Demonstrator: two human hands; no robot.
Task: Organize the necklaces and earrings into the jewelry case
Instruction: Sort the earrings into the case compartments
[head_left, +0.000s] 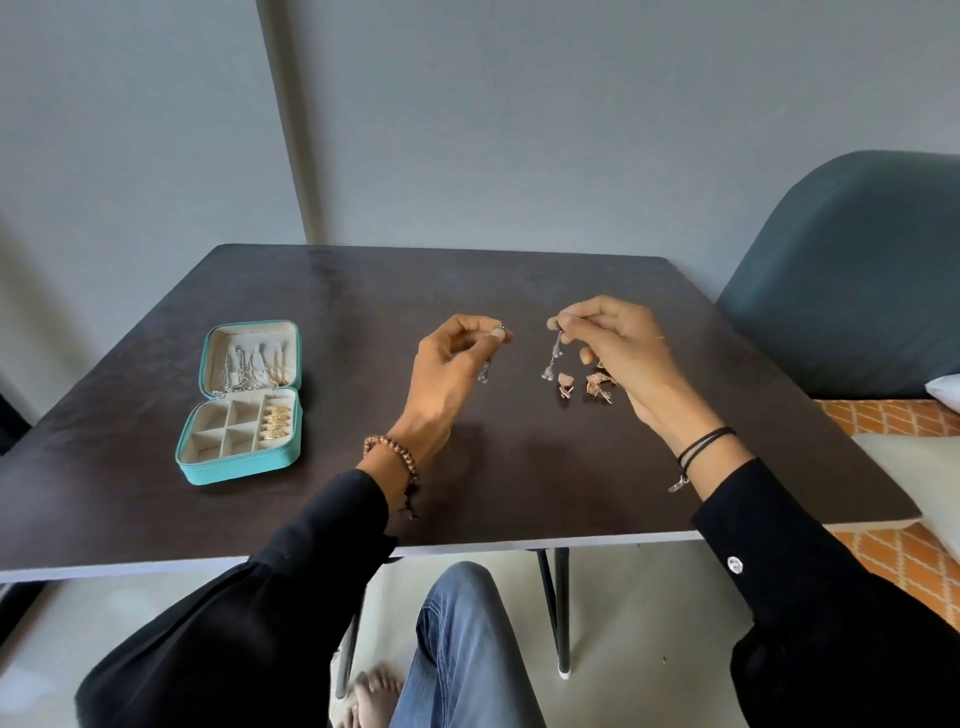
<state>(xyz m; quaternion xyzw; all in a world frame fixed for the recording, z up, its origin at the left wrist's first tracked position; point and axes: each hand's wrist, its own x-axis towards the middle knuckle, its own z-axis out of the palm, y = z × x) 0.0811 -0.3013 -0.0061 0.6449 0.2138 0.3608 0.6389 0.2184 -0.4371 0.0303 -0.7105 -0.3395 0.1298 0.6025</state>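
An open teal jewelry case (236, 467) lies at the table's left. Silver necklaces (244, 371) hang in its lid and gold earrings (275, 423) sit in its right-hand slot. My left hand (449, 364) pinches the top of a silver drop earring (484, 371) that dangles under it. To its right, my right hand (618, 353) pinches a second silver drop earring (553, 358) by its hook, raised above the table. Two rose-gold earrings (584, 385) lie on the table just below my right hand.
The dark table (363, 291) stands against a grey wall. A teal chair (852, 280) is at the right, beside an orange patterned cloth (893, 415). My legs and a table leg show below the front edge.
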